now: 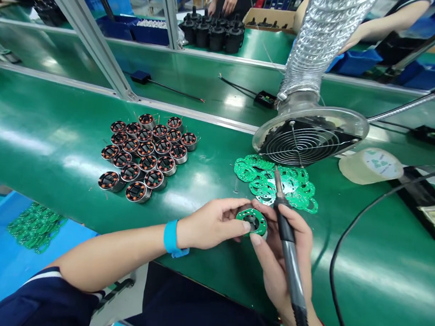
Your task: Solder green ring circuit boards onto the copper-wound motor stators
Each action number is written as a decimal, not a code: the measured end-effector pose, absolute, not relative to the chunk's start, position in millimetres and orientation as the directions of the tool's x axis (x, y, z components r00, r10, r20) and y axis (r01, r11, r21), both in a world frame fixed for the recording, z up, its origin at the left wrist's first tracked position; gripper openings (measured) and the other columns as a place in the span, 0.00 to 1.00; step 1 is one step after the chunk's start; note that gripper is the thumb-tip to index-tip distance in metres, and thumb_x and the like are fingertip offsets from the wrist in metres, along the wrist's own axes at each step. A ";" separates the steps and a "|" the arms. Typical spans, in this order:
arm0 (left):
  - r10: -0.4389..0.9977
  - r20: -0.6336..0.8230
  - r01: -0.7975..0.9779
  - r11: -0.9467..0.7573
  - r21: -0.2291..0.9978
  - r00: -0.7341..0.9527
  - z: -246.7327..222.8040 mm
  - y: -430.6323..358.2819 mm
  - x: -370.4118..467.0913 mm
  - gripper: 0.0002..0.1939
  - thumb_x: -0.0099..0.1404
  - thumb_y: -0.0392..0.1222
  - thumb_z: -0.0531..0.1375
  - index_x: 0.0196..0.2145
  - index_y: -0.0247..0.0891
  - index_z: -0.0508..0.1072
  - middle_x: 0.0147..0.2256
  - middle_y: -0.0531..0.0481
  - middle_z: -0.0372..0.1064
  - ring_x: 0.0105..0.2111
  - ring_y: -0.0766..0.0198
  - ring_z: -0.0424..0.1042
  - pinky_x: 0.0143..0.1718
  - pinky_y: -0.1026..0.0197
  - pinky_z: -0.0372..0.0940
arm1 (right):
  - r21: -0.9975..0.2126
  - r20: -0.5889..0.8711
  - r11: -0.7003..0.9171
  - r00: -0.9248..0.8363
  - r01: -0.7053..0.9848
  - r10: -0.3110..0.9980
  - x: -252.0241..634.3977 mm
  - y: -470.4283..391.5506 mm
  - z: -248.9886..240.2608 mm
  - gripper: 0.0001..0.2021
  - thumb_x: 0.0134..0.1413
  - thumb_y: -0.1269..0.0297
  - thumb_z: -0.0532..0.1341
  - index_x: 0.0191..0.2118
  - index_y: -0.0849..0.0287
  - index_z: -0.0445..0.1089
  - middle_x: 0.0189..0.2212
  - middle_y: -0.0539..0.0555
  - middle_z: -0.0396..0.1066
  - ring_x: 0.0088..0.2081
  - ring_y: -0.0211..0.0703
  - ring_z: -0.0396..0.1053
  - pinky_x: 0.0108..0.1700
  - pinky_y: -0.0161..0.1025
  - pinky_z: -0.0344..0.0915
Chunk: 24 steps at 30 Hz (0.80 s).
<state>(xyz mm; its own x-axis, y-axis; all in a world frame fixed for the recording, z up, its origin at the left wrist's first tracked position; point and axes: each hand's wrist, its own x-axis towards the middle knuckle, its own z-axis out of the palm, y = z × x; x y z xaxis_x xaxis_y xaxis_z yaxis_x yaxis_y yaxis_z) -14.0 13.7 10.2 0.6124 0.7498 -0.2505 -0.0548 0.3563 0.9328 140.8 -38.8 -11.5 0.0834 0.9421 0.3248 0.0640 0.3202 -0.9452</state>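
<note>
My left hand (214, 223) grips a motor stator topped by a green ring-shaped circuit board (261, 224), its thumb on the board's edge. From the other side my right hand (289, 254) steadies the same piece with its thumb and a finger. A soldering iron (289, 257) lies in that right hand, tip pointing up and away toward a pile of loose green ring boards (285, 183). To the left stand several motor stators (145, 149) with copper windings, grouped on the green bench. The stator under the held board is mostly hidden by my fingers.
A fume extractor hood (310, 134) on a silver flexible duct hangs over the board pile. Right of it are a tape roll (370, 165) and a black cable (334, 266). A blue bin (71, 243) holds more boards at lower left. Other people's hands (229, 0) work across the bench.
</note>
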 end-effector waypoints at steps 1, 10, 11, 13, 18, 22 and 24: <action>0.724 -0.278 -0.053 0.398 0.916 0.632 11.4 15.3 -14.9 0.22 0.62 0.41 0.60 0.53 0.31 0.70 0.39 0.46 0.68 0.33 0.66 0.66 0.35 0.62 0.68 | -0.944 0.320 0.315 0.048 0.095 0.946 146.6 -38.4 -10.1 0.25 0.59 0.69 0.63 0.60 0.46 0.60 0.53 0.53 0.72 0.56 0.43 0.71 0.58 0.47 0.68; 0.682 -0.408 -0.032 0.534 0.845 0.607 15.4 18.8 -16.6 0.18 0.53 0.37 0.67 0.41 0.36 0.68 0.31 0.55 0.66 0.29 0.70 0.64 0.31 0.65 0.61 | -0.757 0.476 0.417 -0.012 0.502 0.879 172.7 -34.7 4.1 0.20 0.58 0.72 0.63 0.54 0.49 0.66 0.34 0.49 0.76 0.36 0.40 0.76 0.42 0.41 0.74; 0.698 -0.406 -0.045 0.530 0.847 0.590 15.3 19.0 -16.5 0.18 0.52 0.36 0.67 0.40 0.36 0.68 0.31 0.56 0.66 0.29 0.70 0.63 0.31 0.66 0.60 | -0.723 0.502 0.456 -0.058 0.519 0.863 173.7 -34.1 3.8 0.21 0.58 0.74 0.63 0.54 0.48 0.66 0.34 0.49 0.76 0.35 0.40 0.76 0.41 0.41 0.74; 0.712 -0.401 -0.081 0.538 0.839 0.576 15.0 19.6 -16.0 0.17 0.52 0.33 0.67 0.39 0.36 0.67 0.31 0.57 0.66 0.30 0.70 0.64 0.33 0.66 0.60 | -0.684 0.525 0.503 -0.123 0.528 0.842 175.1 -32.6 3.9 0.22 0.58 0.76 0.62 0.55 0.48 0.65 0.34 0.49 0.75 0.34 0.40 0.76 0.38 0.40 0.75; 0.659 -0.419 -0.179 0.643 0.744 0.624 12.2 19.9 -13.6 0.15 0.53 0.30 0.67 0.38 0.34 0.70 0.34 0.54 0.71 0.35 0.69 0.71 0.42 0.63 0.64 | -0.692 0.525 0.506 -0.122 0.515 0.842 174.0 -27.8 11.5 0.22 0.57 0.75 0.62 0.55 0.49 0.64 0.33 0.48 0.75 0.32 0.38 0.75 0.37 0.37 0.74; 0.566 -0.439 -0.198 0.741 0.641 0.698 9.4 19.1 -15.5 0.19 0.50 0.36 0.73 0.39 0.33 0.73 0.33 0.52 0.73 0.33 0.68 0.73 0.41 0.62 0.66 | -0.734 0.515 0.478 -0.064 0.482 0.855 174.1 -26.9 15.3 0.23 0.57 0.75 0.63 0.56 0.48 0.64 0.32 0.48 0.75 0.32 0.39 0.76 0.38 0.38 0.74; 0.515 -0.435 -0.197 0.782 0.591 0.739 9.1 19.0 -17.1 0.21 0.49 0.39 0.74 0.39 0.33 0.74 0.33 0.52 0.74 0.33 0.66 0.74 0.41 0.61 0.67 | -0.728 0.524 0.512 -0.112 0.456 0.844 175.4 -27.6 15.4 0.28 0.55 0.77 0.63 0.59 0.46 0.62 0.37 0.50 0.76 0.36 0.42 0.78 0.40 0.42 0.75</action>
<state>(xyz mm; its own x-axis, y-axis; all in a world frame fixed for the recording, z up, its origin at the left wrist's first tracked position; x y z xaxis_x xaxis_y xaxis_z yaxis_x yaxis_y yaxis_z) -17.1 19.0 9.1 0.7392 0.5146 -0.4345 -0.1972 0.7823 0.5909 175.4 -27.6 15.4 -0.1115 0.8443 0.5241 0.4557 0.5122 -0.7280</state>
